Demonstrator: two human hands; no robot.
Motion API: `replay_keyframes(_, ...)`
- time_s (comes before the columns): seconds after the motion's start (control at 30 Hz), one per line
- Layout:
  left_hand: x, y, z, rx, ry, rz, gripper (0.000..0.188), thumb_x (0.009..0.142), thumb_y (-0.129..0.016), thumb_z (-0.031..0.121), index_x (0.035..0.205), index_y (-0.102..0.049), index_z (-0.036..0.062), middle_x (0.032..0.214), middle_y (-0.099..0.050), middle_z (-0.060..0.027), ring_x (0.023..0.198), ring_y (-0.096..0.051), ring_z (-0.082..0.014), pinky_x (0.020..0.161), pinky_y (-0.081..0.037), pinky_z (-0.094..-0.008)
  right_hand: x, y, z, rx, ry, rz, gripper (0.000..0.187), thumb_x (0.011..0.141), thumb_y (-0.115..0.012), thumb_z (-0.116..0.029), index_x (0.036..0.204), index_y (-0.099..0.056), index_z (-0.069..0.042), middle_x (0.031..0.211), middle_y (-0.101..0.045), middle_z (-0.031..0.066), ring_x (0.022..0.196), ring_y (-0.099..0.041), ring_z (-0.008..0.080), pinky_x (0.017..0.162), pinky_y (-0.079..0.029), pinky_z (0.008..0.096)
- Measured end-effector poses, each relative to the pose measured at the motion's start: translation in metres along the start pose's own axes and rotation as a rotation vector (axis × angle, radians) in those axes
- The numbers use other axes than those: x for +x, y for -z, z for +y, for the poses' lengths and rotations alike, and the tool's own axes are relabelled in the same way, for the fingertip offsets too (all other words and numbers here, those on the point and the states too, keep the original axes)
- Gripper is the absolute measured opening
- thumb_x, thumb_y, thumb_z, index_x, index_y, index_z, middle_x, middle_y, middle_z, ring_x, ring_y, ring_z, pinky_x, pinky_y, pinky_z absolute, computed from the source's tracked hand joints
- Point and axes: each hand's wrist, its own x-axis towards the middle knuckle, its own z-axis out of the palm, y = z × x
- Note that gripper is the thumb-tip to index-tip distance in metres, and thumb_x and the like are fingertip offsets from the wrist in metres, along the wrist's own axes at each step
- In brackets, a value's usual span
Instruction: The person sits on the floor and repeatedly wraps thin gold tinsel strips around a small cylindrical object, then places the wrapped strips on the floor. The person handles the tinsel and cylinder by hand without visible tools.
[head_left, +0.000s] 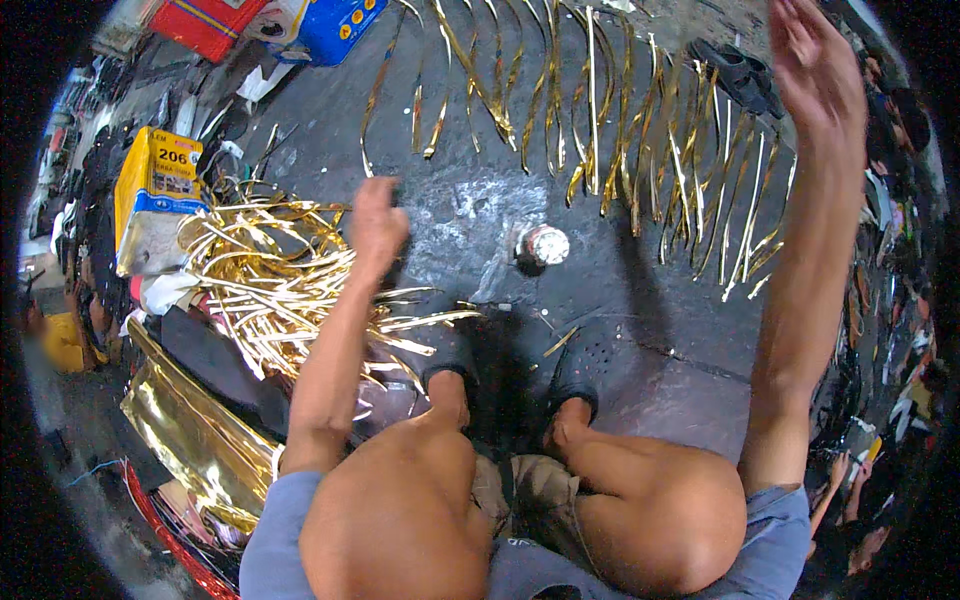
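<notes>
My left hand [378, 228] is closed above the dark floor, beside a tangled heap of shiny gold strips [265, 265]. The end of one long gold strip lies by its fingertips; whether the fingers hold it I cannot make out. My right hand [818, 70] is raised at the upper right with the fingers stretched out, partly cut by the frame edge; nothing shows in it. Below and left of it, a row of narrow gold strips [592, 110] hangs in an arc across the floor. A small round pot with a silvery top [545, 245] stands between my hands.
A yellow and blue box [165, 190] stands left of the heap. Gold sheet material [195, 430] lies at lower left. Red and blue packages [320, 25] sit at the far left, dark sandals [738, 75] at far right. My feet wear dark clogs [585, 365].
</notes>
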Motion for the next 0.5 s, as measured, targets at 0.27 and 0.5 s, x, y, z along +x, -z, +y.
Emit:
replay_keyframes(0.27,-0.002,0.062,-0.118,0.604,0.130,-0.190,0.032,0.082,-0.065,0.003,0.114,-0.066,0.0044,0.114,-0.062,-0.0143,0.112,-0.060,-0.0363,0.090,-0.056,-0.0461,0.123,0.004,0.071,0.488,0.003,-0.038,0.005,0.092,-0.065,0.004,0.089,-0.065,0.000,0.082,-0.069,0.0077,0.073,-0.069,0.0154,0.074,-0.063,0.0226)
replay_keyframes(0.5,0.005,0.078,-0.119,0.632,-0.013,-0.308,0.020,0.086,-0.062,0.007,0.105,-0.069,0.0062,0.103,-0.065,-0.0127,0.101,-0.064,-0.0338,0.081,-0.057,-0.0449,-0.021,0.010,0.283,0.227,-0.369,0.212,0.007,0.087,-0.063,0.004,0.093,-0.063,0.000,0.086,-0.068,0.0099,0.079,-0.069,0.0210,0.074,-0.061,0.0289)
